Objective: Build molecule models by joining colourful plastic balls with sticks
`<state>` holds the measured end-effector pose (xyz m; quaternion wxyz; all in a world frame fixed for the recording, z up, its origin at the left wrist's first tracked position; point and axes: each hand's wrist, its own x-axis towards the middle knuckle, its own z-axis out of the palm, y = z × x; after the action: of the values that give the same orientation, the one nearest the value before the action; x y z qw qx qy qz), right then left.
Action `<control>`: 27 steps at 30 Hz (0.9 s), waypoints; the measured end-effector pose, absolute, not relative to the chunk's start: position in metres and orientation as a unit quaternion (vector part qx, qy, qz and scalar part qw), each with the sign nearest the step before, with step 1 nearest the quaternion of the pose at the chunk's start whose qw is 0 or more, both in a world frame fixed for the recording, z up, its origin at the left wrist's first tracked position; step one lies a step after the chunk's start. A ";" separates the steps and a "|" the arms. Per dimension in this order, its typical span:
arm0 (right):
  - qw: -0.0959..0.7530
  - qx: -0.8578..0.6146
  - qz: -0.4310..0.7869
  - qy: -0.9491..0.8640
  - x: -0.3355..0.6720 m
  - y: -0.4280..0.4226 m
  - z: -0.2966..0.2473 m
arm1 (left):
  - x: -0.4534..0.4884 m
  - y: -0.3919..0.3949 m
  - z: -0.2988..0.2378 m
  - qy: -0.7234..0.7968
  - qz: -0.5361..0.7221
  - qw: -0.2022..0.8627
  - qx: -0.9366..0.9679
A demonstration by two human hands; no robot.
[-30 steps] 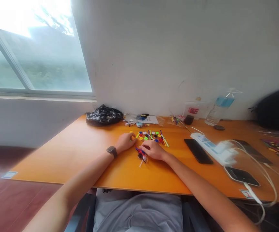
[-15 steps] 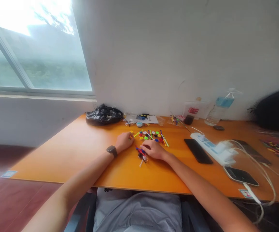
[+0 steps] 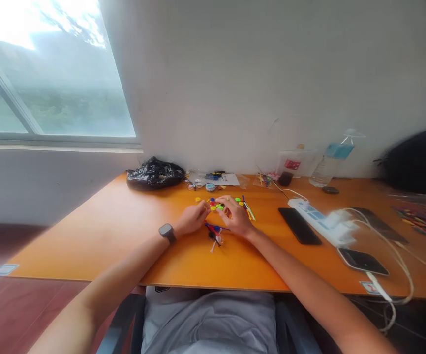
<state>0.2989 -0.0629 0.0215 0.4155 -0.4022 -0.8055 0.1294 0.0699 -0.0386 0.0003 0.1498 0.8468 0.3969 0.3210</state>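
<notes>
My left hand (image 3: pixel 191 218), a dark watch on its wrist, rests on the table with fingertips drawn together beside small coloured discs; whatever they pinch is too small to make out. Over the same group arches my right hand (image 3: pixel 235 218), thumb and fingers apart, the thumb beside a green disc (image 3: pixel 220 208). A yellow disc (image 3: pixel 213 209) and a red disc (image 3: pixel 212 202) lie between the hands. Just nearer to me sits a small cluster of joined sticks and discs (image 3: pixel 216 235) in blue, red, black and white. Part of the group is hidden under my right hand.
Thin coloured sticks (image 3: pixel 249 208) lie right of my right hand. A black plastic bag (image 3: pixel 156 173) and small packets line the back. To the right are a black phone (image 3: pixel 299 226), a power strip (image 3: pixel 318 221) with cables, another phone (image 3: pixel 362 261) and a bottle (image 3: pixel 323 172).
My right hand has moved forward from the stick cluster to the coloured discs, fingers spreading. My left hand has shifted slightly nearer to me. The view has tilted a little.
</notes>
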 end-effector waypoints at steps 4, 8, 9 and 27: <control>0.425 -0.410 0.105 -0.800 0.299 -0.060 0.020 | 0.071 -0.043 0.002 0.403 0.312 0.153 0.847; 0.438 -0.409 0.100 -0.795 0.299 -0.058 0.019 | 0.066 -0.047 0.012 0.392 0.359 0.192 0.825; 0.439 -0.411 0.103 -0.792 0.299 -0.058 0.019 | 0.064 -0.048 0.014 0.388 0.374 0.203 0.818; 0.389 -0.380 0.164 -0.823 0.297 -0.065 0.018 | 0.078 -0.047 0.009 0.296 0.432 0.359 0.773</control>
<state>0.2967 -0.0653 0.0184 0.3886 -0.3798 -0.8234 0.1635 0.0782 -0.0468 0.0089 0.3588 0.7727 0.2964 0.4317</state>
